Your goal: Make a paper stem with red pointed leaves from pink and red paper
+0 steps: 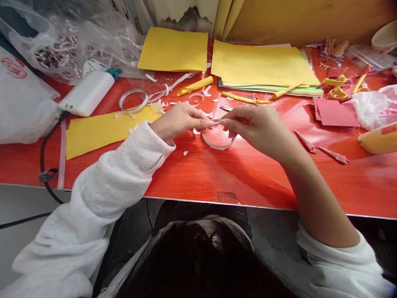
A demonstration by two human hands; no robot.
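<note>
A thin white ring (219,147), which looks like a narrow roll of tape, hangs from my fingers just above the red table (189,178). On its upper left, the thumb and fingertips of my left hand (182,121) are pinched together. My right hand (260,128) pinches the ring's upper right side, its fingertips almost meeting the left ones. Whatever small piece lies between the fingertips is too fine to make out. White paper scraps (186,153) lie around the hands. Behind the right fingers shows a small metal tip (226,108), mostly hidden.
Yellow sheets (260,66) are stacked at the back. A yellow strip (96,132), another white ring (133,100) and a white power bank (88,93) with a black cable lie left. Red paper squares (336,112), twisted pink paper pieces (333,155) and a yellow cup (380,138) are right.
</note>
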